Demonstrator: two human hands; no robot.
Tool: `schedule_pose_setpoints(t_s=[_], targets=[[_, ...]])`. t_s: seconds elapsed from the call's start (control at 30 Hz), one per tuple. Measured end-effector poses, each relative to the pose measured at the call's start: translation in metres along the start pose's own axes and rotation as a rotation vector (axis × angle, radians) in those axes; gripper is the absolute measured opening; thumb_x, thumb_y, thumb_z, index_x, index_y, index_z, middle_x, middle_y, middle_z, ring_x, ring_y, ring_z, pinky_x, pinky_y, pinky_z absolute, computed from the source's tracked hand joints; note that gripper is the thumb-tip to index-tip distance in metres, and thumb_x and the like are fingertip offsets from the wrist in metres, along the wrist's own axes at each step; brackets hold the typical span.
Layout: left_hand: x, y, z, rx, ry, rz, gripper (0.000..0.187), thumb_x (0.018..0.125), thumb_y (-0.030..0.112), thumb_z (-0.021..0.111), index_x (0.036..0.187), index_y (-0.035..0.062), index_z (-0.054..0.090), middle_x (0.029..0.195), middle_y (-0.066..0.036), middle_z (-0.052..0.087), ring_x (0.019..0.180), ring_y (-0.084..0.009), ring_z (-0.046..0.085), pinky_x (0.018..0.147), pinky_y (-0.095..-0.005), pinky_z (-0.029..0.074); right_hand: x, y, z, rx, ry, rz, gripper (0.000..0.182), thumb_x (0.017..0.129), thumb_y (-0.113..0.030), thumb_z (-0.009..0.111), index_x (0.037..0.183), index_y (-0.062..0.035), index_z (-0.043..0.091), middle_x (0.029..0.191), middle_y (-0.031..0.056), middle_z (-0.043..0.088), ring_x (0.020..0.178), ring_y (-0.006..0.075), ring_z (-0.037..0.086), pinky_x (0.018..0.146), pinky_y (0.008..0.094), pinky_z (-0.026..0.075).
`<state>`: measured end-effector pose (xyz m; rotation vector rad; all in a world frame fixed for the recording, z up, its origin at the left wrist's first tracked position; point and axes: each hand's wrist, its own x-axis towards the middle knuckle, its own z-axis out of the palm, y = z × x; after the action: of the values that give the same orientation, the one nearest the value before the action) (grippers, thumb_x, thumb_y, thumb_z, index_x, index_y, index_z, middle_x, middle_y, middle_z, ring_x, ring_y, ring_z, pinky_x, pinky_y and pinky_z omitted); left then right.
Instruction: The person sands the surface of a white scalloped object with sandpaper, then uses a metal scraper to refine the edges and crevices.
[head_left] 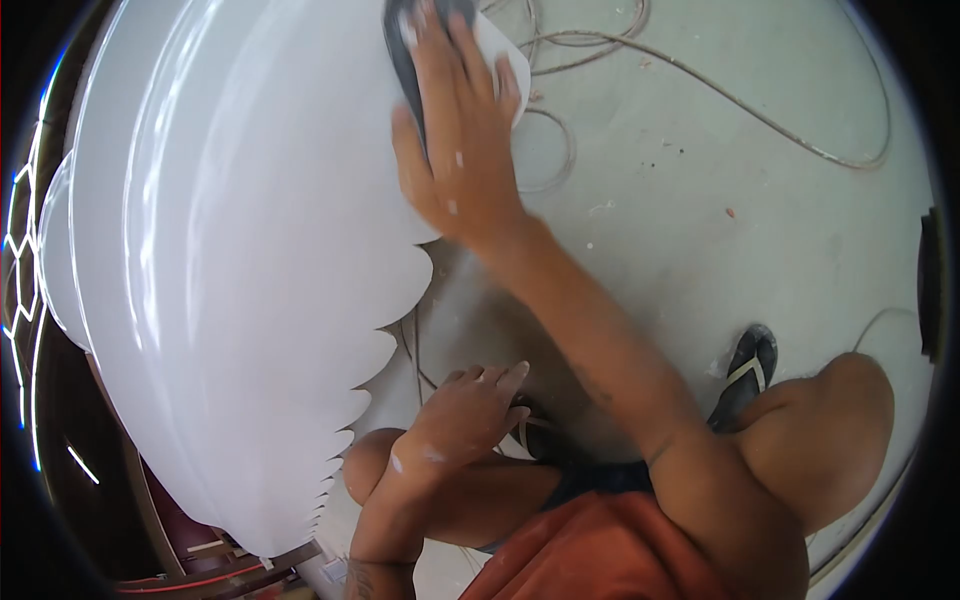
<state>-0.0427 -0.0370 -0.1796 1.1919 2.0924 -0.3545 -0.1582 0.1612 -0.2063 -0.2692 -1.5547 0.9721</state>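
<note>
A large glossy white panel with a scalloped, toothed lower right edge fills the left of the view. My right hand reaches up to the panel's upper right edge. Its fingers lie over a dark grey flat pad, holding it against the white surface; the fingertips are slightly blurred and the pad's far end is cut off by the frame. Near my knee, my left hand hangs beside the toothed edge, apart from the panel, fingers loosely bent and spread with nothing in them. Whitish marks dot both hands.
A thin hose or cable loops over the pale, speckled floor. My feet wear dark flip-flops. A dark object stands at the right edge. Bright hexagonal light strips show at far left.
</note>
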Motion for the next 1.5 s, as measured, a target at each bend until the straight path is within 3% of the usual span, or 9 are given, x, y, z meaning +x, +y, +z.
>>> schedule_pose_setpoints(t_s=[0.1,0.23,0.43,0.5,0.77,1.03,1.23,1.33,1.5], targets=[[-0.003,0.008,-0.004,-0.101,0.094,0.135,0.057,0.103,0.031,0.062,0.148,-0.0009,0.050,0.135,-0.018,0.063,0.121,-0.0369,0.062,0.104,-0.0453,0.049,0.025,0.000,-0.001,0.019,0.070,-0.033,0.067,0.089,-0.011,0.061,0.152,0.0016,0.042,0.162,0.0207,0.044,0.153,0.0427,0.032,0.117,0.0680,0.017],[0.002,0.004,-0.008,-0.200,0.074,0.222,0.057,0.102,0.031,0.063,0.148,-0.0008,0.050,0.134,-0.018,0.063,0.120,-0.0371,0.063,0.103,-0.0456,0.049,-0.030,0.002,-0.006,0.008,-0.066,0.045,0.066,0.091,-0.014,0.059,0.153,0.0012,0.042,0.162,0.0203,0.043,0.153,0.0418,0.032,0.118,0.0685,0.014],[0.005,0.001,0.001,-0.021,0.049,0.032,0.057,0.103,0.032,0.061,0.148,-0.0012,0.050,0.137,-0.017,0.062,0.121,-0.0381,0.062,0.105,-0.0452,0.048,0.016,0.002,0.001,0.058,0.008,0.009,0.057,0.099,-0.019,0.055,0.151,0.0020,0.045,0.165,0.0206,0.040,0.153,0.0417,0.032,0.118,0.0693,0.011],[0.003,0.006,-0.011,-0.180,-0.013,0.070,0.059,0.105,0.039,0.059,0.153,0.0082,0.047,0.145,-0.015,0.059,0.131,-0.0379,0.056,0.112,-0.0461,0.045,0.028,0.002,0.002,0.084,0.046,-0.019,0.056,0.101,-0.020,0.054,0.151,0.0028,0.045,0.165,0.0207,0.039,0.153,0.0420,0.032,0.118,0.0693,0.011],[0.014,-0.008,0.004,-0.072,0.019,0.031,0.055,0.104,0.033,0.060,0.147,0.0011,0.051,0.136,-0.019,0.063,0.124,-0.0394,0.061,0.105,-0.0452,0.047,-0.066,0.007,0.006,0.007,-0.054,0.124,0.058,0.105,-0.025,0.050,0.154,0.0061,0.042,0.166,0.0244,0.035,0.157,0.0450,0.022,0.119,0.0704,0.010],[-0.009,0.012,-0.016,-0.237,0.062,0.190,0.057,0.104,0.038,0.060,0.150,0.0057,0.050,0.144,-0.016,0.059,0.130,-0.0389,0.057,0.111,-0.0456,0.046,0.033,0.004,0.023,0.004,0.097,0.002,0.064,0.105,-0.029,0.052,0.154,0.0080,0.039,0.168,0.0250,0.030,0.158,0.0449,0.020,0.123,0.0668,0.011],[-0.002,-0.013,0.004,-0.085,0.084,0.062,0.056,0.104,0.034,0.060,0.149,0.0025,0.050,0.136,-0.018,0.064,0.123,-0.0404,0.062,0.107,-0.0468,0.048,-0.073,0.023,0.017,-0.099,-0.063,0.098,0.066,0.107,-0.033,0.050,0.154,0.0106,0.038,0.168,0.0296,0.026,0.157,0.0499,0.017,0.120,0.0714,0.007],[-0.002,-0.012,0.006,0.011,0.038,-0.054,0.056,0.104,0.034,0.060,0.149,0.0026,0.049,0.137,-0.017,0.064,0.123,-0.0406,0.062,0.107,-0.0472,0.047,-0.009,0.004,0.019,-0.021,-0.015,0.062,0.066,0.108,-0.032,0.048,0.155,0.0126,0.034,0.167,0.0317,0.025,0.157,0.0515,0.016,0.120,0.0712,0.007],[-0.018,0.009,-0.011,-0.292,0.102,0.279,0.057,0.103,0.034,0.061,0.149,0.0022,0.049,0.134,-0.019,0.065,0.121,-0.0393,0.063,0.106,-0.0466,0.048,0.048,0.002,0.029,0.012,0.102,-0.007,0.070,0.106,-0.035,0.053,0.152,0.0153,0.038,0.168,0.0304,0.024,0.158,0.0494,0.014,0.120,0.0716,0.011]])
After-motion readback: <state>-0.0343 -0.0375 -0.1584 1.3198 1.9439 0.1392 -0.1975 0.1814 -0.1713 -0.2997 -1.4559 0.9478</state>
